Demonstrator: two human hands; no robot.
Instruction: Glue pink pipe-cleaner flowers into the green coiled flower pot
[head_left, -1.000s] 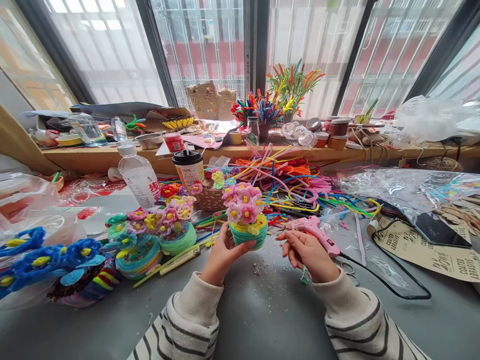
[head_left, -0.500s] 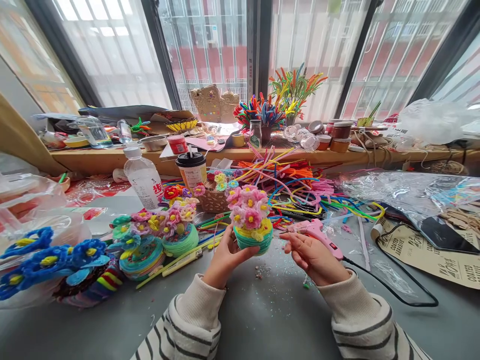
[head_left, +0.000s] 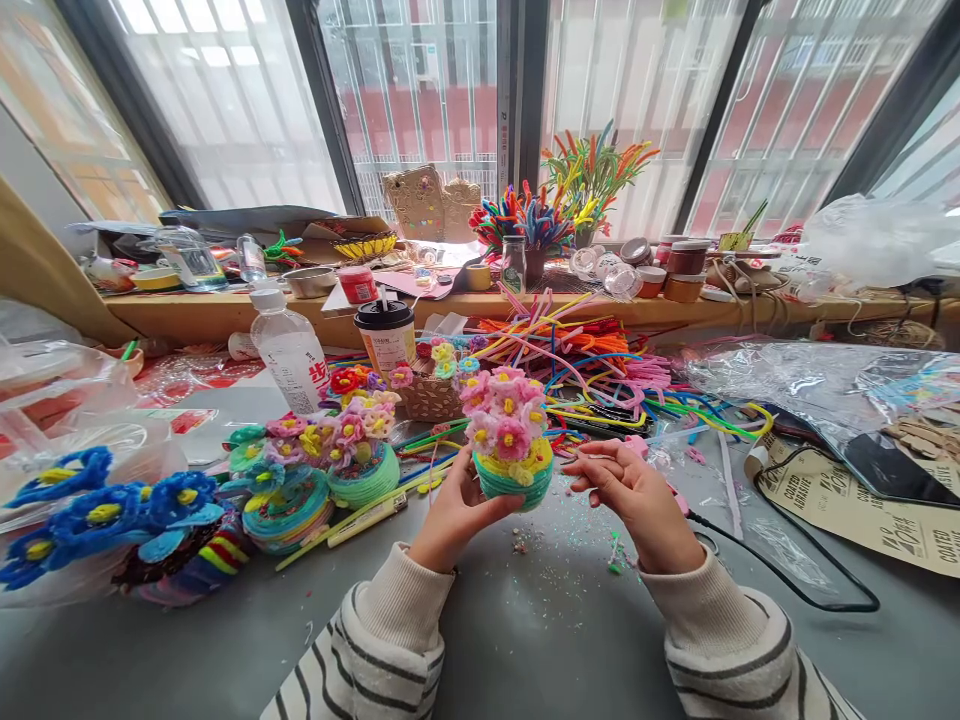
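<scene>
My left hand is closed around a small flower pot wrapped in teal and yellow pipe cleaners. It is held upright above the grey table, topped by a bunch of pink pipe-cleaner flowers with yellow centres. Just to the right of the pot, apart from it, my right hand has thumb and forefinger drawn together in a pinch. Whatever sits between those fingertips is too small to make out. Behind that hand lies a pink glue gun, mostly covered, its black cord trailing right.
On the left stand other pipe-cleaner flower pots, with a water bottle and a lidded cup behind. Loose pipe cleaners are heaped at the back. A phone and sandpaper lie right. Glitter is scattered in front.
The pot and my left hand appear slightly farther right as the whole view shifts a little. My right hand has turned slightly and now covers more of the glue gun.
</scene>
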